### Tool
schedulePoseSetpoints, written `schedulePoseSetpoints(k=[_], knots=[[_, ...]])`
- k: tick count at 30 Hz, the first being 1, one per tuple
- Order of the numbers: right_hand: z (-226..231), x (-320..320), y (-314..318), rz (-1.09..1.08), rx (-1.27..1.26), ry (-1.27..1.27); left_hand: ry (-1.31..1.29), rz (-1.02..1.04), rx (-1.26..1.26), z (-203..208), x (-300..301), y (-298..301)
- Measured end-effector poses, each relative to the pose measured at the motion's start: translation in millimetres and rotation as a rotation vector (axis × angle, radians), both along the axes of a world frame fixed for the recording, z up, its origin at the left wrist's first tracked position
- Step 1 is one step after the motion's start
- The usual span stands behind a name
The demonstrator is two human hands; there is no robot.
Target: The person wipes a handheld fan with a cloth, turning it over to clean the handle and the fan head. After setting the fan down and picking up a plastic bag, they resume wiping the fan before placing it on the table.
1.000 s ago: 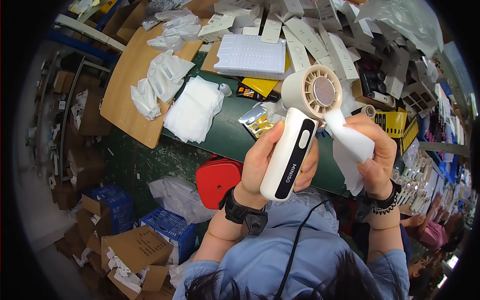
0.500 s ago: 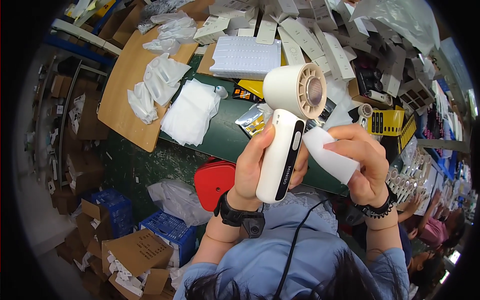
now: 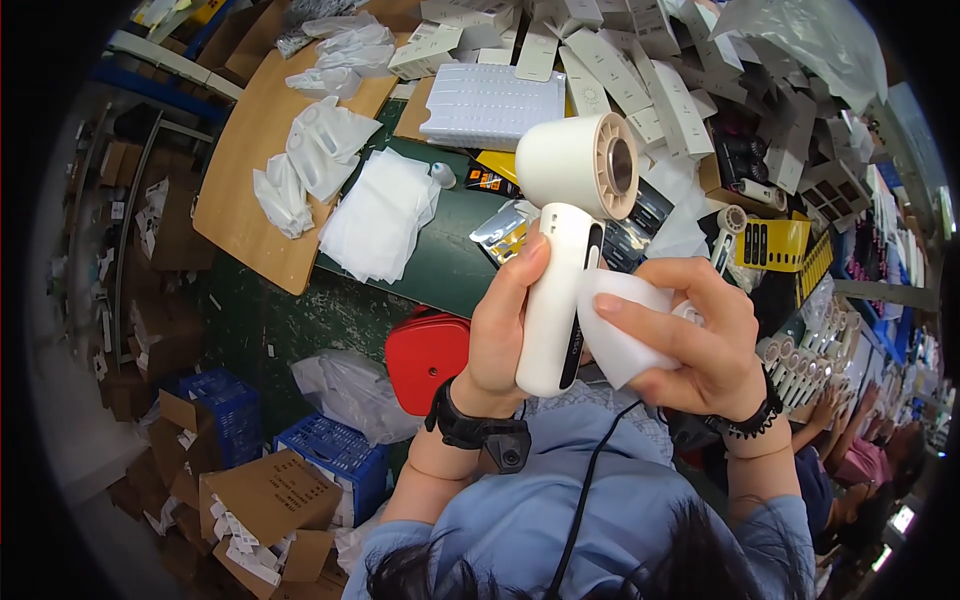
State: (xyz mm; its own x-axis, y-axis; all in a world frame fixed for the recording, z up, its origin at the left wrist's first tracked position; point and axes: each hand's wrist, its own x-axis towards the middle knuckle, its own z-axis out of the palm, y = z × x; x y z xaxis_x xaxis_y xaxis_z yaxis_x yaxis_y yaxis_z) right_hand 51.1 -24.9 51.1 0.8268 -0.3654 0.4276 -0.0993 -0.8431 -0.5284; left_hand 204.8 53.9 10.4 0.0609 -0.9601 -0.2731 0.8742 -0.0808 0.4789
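My left hand [image 3: 503, 325] is wrapped around the handle of a cream handheld fan [image 3: 552, 310], held upright with its round head at the top. The grille of the fan faces right. In my right hand [image 3: 705, 335] is a folded white wipe [image 3: 625, 325], pinched between thumb and fingers. Its edge lies against the dark strip on the handle and covers part of it. Beyond the fan, a stack of thin white sheets [image 3: 380, 215] lies on the green table [image 3: 455, 235], with a small bottle [image 3: 443, 175] beside it.
A wooden board [image 3: 245, 200] at the left carries several bagged white items [image 3: 325, 150]. White boxes [image 3: 605, 75] are heaped at the back. More fans [image 3: 800, 365] stand in a row at the right. A red stool [image 3: 428, 365], a blue crate [image 3: 345, 460] and an open carton [image 3: 275, 500] are lower left.
My right hand has brought the wipe leftward and down onto the handle's dark strip. The fan has turned slightly and shifted a little to the left.
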Motion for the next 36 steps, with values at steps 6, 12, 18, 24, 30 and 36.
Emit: schedulePoseSetpoints(k=[6, 12, 18, 24, 30, 36], knots=[[-19, 7, 25, 0.006, -0.134, -0.078, 0.088, -0.146, -0.314, -29, 6, -6], [-33, 13, 2, -0.058, -0.191, -0.143, 0.068, -0.027, -0.035, -9, -7, -9], [-37, 9, 25, 0.128, -0.109, -0.136, 0.008, -0.088, -0.022, -18, 4, -8], [-16, -1, 7, 0.367, 0.128, -0.071, -0.203, 0.065, -0.197, 2, 13, -14], [-7, 11, -13, 0.040, -0.099, -0.099, -0.332, 0.189, -0.061, 9, 6, -13], [-21, 20, 18, 0.186, -0.214, -0.070, -0.222, 0.134, -0.088, -2, 8, -15]])
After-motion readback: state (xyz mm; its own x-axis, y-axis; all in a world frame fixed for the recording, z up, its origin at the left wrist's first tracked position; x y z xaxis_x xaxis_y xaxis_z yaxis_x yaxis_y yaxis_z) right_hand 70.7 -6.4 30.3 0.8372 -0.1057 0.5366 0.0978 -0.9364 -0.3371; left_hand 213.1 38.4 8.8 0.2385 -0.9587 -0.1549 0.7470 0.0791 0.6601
